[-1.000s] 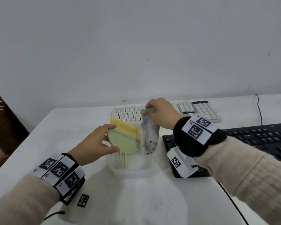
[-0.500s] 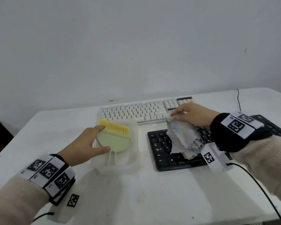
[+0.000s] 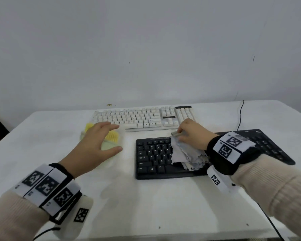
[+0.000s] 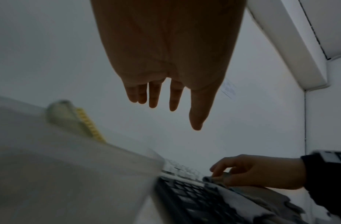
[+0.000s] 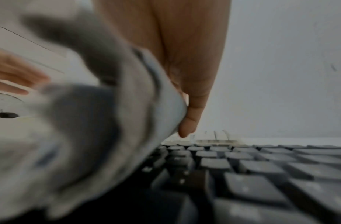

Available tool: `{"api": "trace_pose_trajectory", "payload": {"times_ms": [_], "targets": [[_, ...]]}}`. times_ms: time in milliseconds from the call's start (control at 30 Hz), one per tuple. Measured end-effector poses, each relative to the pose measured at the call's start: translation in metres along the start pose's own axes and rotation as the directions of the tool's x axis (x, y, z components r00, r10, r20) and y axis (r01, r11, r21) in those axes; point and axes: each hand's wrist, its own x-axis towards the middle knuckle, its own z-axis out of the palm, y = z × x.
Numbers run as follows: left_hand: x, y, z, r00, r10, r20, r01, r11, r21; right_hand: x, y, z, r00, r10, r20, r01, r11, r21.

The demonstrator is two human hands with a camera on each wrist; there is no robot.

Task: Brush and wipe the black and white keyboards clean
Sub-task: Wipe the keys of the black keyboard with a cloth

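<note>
The black keyboard (image 3: 155,159) lies front right, with the white keyboard (image 3: 139,117) behind it. My right hand (image 3: 179,134) pinches a pale grey cloth (image 3: 186,153) at its top edge. The cloth is spread over the black keyboard's middle keys, and the right wrist view shows the cloth (image 5: 108,121) draping onto the black keys (image 5: 261,166). A green brush with yellow bristles (image 3: 112,137) lies in a translucent tub (image 3: 122,131) on the left. My left hand (image 3: 117,138) is spread above it, and the left wrist view shows its fingers (image 4: 154,98) straight and clear of the brush (image 4: 70,115).
A black cable (image 3: 240,115) runs from the back right of the white table (image 3: 163,206) toward the wall. A second cable (image 3: 271,221) trails off the front right edge. The table's left edge drops to a dark floor.
My right hand carried the cloth from the tub rightward and lowered it onto the black keyboard. My left hand left the brush's side and now spreads over it.
</note>
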Motion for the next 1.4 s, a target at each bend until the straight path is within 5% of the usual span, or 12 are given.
{"api": "trace_pose_trajectory", "payload": {"times_ms": [200,433,767,1100,1400], "targets": [[0.003,0.042,0.04,0.997,-0.003,0.075,0.007,0.999,-0.052,-0.017,-0.006,0.008,0.987,0.047,0.154,-0.019,0.983,-0.18],[0.013,0.069,0.073,0.97,-0.175,0.167,0.176,0.984,0.008,-0.021,0.004,0.01,0.989,-0.015,0.15,0.037,0.989,-0.144],[0.016,0.064,0.081,0.848,-0.384,0.364,0.439,0.895,-0.076,-0.014,0.032,-0.002,0.977,-0.084,0.197,0.097,0.994,-0.056],[0.029,0.037,0.082,0.794,-0.429,0.431,0.448,0.892,0.063,0.007,0.035,-0.023,0.983,-0.111,0.149,0.122,0.99,-0.066],[0.028,0.038,0.085,0.769,-0.418,0.484,0.525,0.845,-0.106,0.031,0.008,-0.02,0.965,-0.12,0.232,0.153,0.98,-0.13]]}}
